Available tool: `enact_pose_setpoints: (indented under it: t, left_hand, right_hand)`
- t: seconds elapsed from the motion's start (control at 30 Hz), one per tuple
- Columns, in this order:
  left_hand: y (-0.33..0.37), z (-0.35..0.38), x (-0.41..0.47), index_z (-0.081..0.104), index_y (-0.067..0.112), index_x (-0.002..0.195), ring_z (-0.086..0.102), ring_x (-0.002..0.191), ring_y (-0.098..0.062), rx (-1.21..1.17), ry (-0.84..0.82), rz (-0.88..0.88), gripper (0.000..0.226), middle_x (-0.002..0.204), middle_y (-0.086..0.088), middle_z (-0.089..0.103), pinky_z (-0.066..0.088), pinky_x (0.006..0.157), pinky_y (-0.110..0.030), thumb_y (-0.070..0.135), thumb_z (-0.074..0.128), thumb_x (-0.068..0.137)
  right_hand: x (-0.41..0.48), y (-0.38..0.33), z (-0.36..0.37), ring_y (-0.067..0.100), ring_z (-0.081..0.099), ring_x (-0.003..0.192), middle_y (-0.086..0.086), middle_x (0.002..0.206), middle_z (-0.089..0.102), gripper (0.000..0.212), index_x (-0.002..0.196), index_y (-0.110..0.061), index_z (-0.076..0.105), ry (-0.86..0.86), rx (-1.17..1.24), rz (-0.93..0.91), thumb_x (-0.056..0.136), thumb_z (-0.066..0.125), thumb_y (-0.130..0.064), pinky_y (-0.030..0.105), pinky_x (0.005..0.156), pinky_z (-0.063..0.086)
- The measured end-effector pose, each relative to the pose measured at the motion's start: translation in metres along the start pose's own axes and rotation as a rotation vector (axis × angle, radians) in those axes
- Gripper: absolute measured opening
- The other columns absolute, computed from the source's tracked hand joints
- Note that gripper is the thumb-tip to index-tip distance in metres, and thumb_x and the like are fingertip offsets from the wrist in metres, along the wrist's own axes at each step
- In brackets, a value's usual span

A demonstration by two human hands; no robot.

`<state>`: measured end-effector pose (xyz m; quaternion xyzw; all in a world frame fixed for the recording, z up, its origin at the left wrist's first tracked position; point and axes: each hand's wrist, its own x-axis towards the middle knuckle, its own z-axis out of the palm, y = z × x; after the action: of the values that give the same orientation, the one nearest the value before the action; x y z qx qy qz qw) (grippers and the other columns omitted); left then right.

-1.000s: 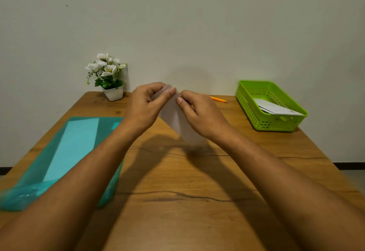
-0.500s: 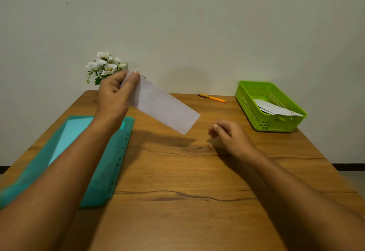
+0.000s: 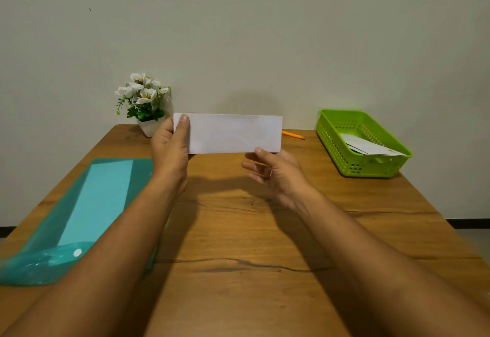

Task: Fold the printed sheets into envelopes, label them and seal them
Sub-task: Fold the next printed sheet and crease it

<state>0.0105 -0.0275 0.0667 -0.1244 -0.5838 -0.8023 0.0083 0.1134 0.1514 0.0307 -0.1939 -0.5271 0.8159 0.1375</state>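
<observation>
Smooth oblong folded sheet [image 3: 233, 134] (left hand [image 3: 169, 148])

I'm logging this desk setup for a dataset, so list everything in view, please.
folded sheet: one, white, held above the table
pen: one, orange, table's far edge
basket: one, green, table's far right
papers: count unclear, white, inside basket
potted flowers: one, white, far left
plastic folder: one, teal, table's left side
table: one, brown wood, underneath everything
left hand: pinches sheet's left end
right hand: thumb touches sheet's lower right corner
</observation>
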Motion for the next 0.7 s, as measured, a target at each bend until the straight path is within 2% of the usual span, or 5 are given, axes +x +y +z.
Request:
enact_pose_setpoints:
  t: [0.1,0.23,0.33,0.47,0.7]
  left_hand:
    - [-0.009,-0.008,-0.005,0.072,0.024,0.099,0.066,0.093,-0.012,0.086,0.003,-0.014,0.013,0.096,0.007,0.074,0.055,0.079,-0.037,0.026,0.060,0.103]
    - [-0.018,-0.017,-0.017,0.071,0.021,0.109,0.068,0.107,-0.022,0.190,-0.143,-0.127,0.011,0.107,0.001,0.073,0.060,0.083,-0.037,0.019,0.066,0.100]
    - [-0.016,-0.016,-0.019,0.064,0.020,0.130,0.066,0.113,-0.012,0.330,-0.192,-0.037,0.035,0.120,0.001,0.069,0.057,0.097,-0.037,0.023,0.071,0.096]
    - [0.010,0.001,-0.009,0.058,0.021,0.137,0.066,0.111,-0.008,0.359,-0.278,0.201,0.046,0.124,0.000,0.066,0.057,0.092,-0.026,0.026,0.074,0.095]
    - [0.031,0.017,0.009,0.077,0.028,0.105,0.072,0.097,-0.017,0.626,-0.502,0.322,0.018,0.098,0.005,0.077,0.060,0.082,-0.055,0.041,0.068,0.096]
  right_hand:
    - [0.005,-0.019,0.008,0.022,0.078,0.092,0.009,0.106,0.079,0.005,0.099,-0.017,0.064,0.062,0.084,-0.066,0.100,0.066,-0.013,0.043,0.092,0.060]
    - [0.009,-0.046,0.012,0.020,0.073,0.081,0.002,0.088,0.076,0.019,0.083,-0.019,0.060,0.068,0.050,-0.210,0.099,0.066,-0.011,0.037,0.080,0.060]
    - [0.004,-0.061,0.017,0.010,0.068,0.071,0.002,0.084,0.073,0.013,0.087,-0.014,0.063,0.052,-0.184,-0.374,0.098,0.066,-0.007,0.027,0.068,0.057]
    - [0.000,-0.067,0.022,0.007,0.064,0.075,0.007,0.086,0.072,0.006,0.091,-0.016,0.069,0.000,-0.570,-0.525,0.096,0.069,-0.013,0.023,0.068,0.050]
    - [-0.003,-0.054,0.033,0.022,0.069,0.084,0.000,0.087,0.073,0.010,0.093,-0.018,0.071,-0.115,-0.826,-0.631,0.099,0.067,-0.025,0.039,0.070,0.053]
